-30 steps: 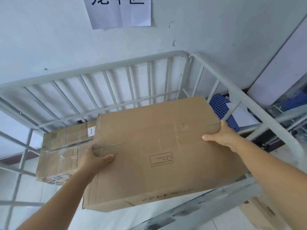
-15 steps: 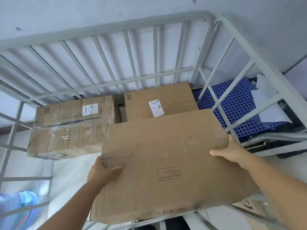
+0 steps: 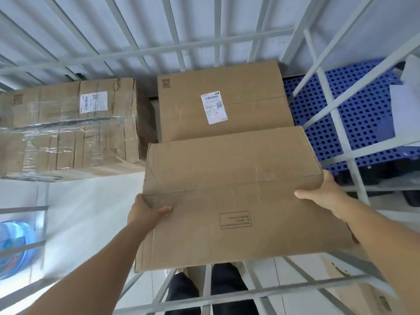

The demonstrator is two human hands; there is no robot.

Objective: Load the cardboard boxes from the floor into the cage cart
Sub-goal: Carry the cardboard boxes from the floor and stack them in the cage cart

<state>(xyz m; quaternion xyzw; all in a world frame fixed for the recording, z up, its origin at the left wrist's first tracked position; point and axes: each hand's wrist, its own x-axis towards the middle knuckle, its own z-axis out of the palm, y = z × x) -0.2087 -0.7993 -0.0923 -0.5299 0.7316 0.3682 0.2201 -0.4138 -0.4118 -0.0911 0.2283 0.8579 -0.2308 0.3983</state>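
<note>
We hold a large cardboard box [image 3: 231, 196] between our two hands, inside the bars of the cage cart [image 3: 197, 45]. Our left hand [image 3: 145, 211] grips the box's left edge: the thumb lies across the top face, and the fingers curl under the edge where we cannot see them. Our right hand [image 3: 325, 194] takes the right edge the same way, with the thumb flat on top and the fingers wrapped round the side and hidden below. So both sets of fingers are clamped on the box.

The box has a seam running across its top from one thumb to the other, and a small printed rectangle [image 3: 235, 220] lies on the top face between our hands, nearer to us than the seam.

Beyond our fingers, a second box with a white shipping label [image 3: 213, 108] rests in the cart; the far edge of the held box overlaps its near edge as seen from above, though we cannot tell whether they touch. Beyond and to the left of our left hand sits a third box wrapped in clear film [image 3: 68, 130], also labelled, just beside the second one.

Outside the bars, beyond our right hand, lies a blue perforated pallet [image 3: 363, 114] with white paper [image 3: 406, 110] on it. To the left of our left arm, outside the cart, a blue water bottle [image 3: 13, 246] shows. Below the box, through the near bars, we see dark trouser legs [image 3: 225, 285].
</note>
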